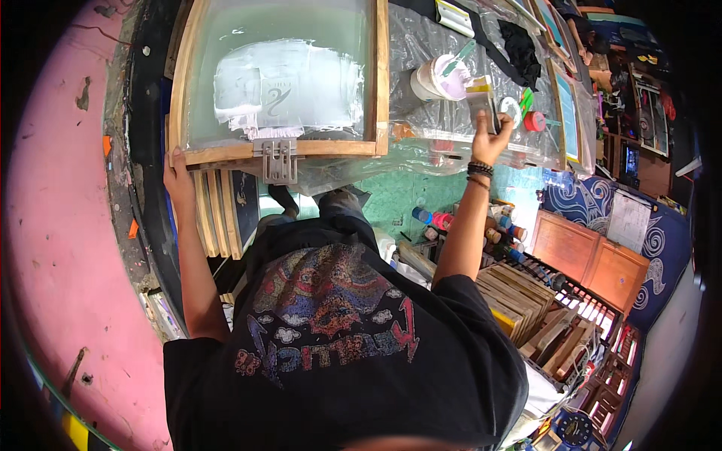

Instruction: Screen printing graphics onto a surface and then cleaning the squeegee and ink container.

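A wooden screen-printing frame (331, 149) lies in front of me, its mesh (301, 22) smeared with white ink (316, 90) around a logo design. My left hand (179, 180) grips the frame's near left corner, thumb on top. A metal hinge clamp (277, 161) holds the near edge. Over to the right, my right hand (490, 137) is closed around a squeegee (481, 99) with a yellowish blade, held upright. Just left of it, a white tub of ink (430, 83), tilted in view, has a green spatula (457, 60) in it.
Plastic sheeting (410, 45) covers the table. On it lie a second squeegee (454, 18), a black cloth (519, 51), a white tape roll (511, 111) and a red-lidded jar (535, 122). Wooden frames (218, 218) stand below left; more frames (519, 301) are stacked at right.
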The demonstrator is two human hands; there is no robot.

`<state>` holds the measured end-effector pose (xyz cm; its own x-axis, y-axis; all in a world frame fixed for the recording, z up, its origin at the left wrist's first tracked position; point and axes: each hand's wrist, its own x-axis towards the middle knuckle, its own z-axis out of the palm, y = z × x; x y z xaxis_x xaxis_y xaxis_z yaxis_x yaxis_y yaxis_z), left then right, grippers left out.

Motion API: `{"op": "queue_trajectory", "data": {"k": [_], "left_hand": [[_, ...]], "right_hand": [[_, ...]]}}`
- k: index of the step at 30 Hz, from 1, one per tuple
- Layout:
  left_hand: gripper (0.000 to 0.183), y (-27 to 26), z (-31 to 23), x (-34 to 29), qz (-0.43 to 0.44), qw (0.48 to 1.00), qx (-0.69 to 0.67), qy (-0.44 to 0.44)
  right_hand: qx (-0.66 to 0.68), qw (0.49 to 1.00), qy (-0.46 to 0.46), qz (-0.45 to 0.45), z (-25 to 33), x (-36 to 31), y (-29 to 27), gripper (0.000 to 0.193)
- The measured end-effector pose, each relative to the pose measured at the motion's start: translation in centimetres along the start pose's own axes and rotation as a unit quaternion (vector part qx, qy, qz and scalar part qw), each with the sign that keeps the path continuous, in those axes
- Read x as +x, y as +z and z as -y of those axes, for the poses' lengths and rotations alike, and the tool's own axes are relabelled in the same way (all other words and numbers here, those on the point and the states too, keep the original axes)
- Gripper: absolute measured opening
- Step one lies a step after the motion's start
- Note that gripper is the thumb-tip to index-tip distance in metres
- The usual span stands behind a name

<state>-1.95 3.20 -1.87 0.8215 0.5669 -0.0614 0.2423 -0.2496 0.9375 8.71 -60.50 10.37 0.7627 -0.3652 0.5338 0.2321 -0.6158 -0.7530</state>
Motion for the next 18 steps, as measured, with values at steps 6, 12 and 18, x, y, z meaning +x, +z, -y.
{"op": "queue_trajectory", "data": {"k": [6,12,18], "left_hand": [[0.057,-0.1,-1.5,-0.5,0.014,1.000,-0.002,-0.006],[0.053,0.5,-2.9,-0.9,0.027,0.999,-0.010,-0.043],[0.052,0.0,-0.7,-0.3,-0.001,1.000,0.015,-0.004]], "right_hand": [[-0.121,0.989,-0.079,0.028,-1.9,-2.8,1.8,0.024],[-0.177,0.978,-0.104,0.038,-2.9,-4.2,2.1,0.027],[-0.188,0.968,-0.157,0.047,-3.7,-3.7,2.4,0.033]]}}
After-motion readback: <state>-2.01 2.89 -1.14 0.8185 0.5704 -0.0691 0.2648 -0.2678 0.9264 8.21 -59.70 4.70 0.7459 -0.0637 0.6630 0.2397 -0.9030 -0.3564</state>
